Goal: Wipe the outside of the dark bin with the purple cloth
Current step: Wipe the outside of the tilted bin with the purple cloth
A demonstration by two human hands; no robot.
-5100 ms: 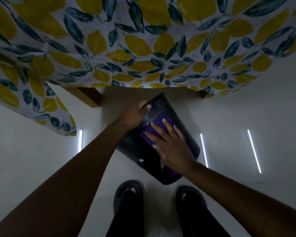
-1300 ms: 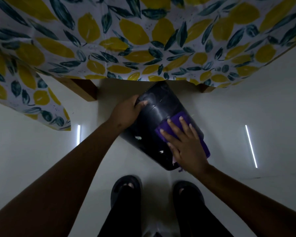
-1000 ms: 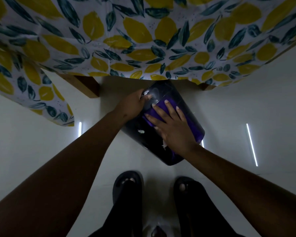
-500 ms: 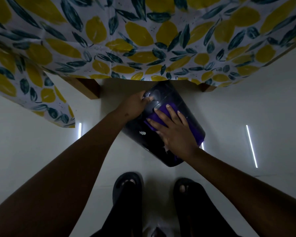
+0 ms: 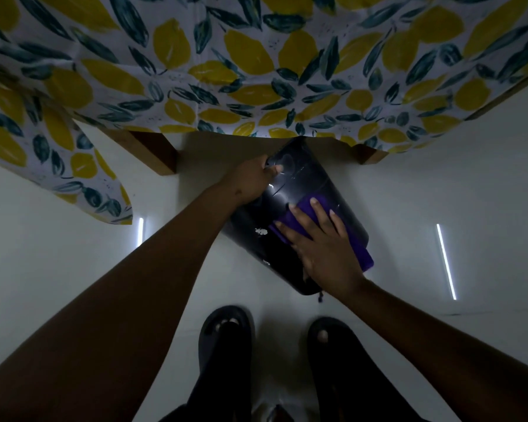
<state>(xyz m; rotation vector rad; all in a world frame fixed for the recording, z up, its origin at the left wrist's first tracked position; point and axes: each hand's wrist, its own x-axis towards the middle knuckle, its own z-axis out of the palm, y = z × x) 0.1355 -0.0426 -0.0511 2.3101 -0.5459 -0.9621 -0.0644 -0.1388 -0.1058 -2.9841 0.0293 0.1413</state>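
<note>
a person's left hand (image 5: 250, 181) grips the far end of a tilted dark bin (image 5: 299, 190); their right hand (image 5: 323, 248), fingers spread flat, presses a purple cloth (image 5: 302, 208) against its side.

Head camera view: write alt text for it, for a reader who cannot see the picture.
Seen from above, a person's right hand presses a purple cloth flat against the side of a tilted dark bin, while the left hand grips the bin's far end. A lemon-print tablecloth hangs above, and two feet in dark sandals stand on the pale floor.
</note>
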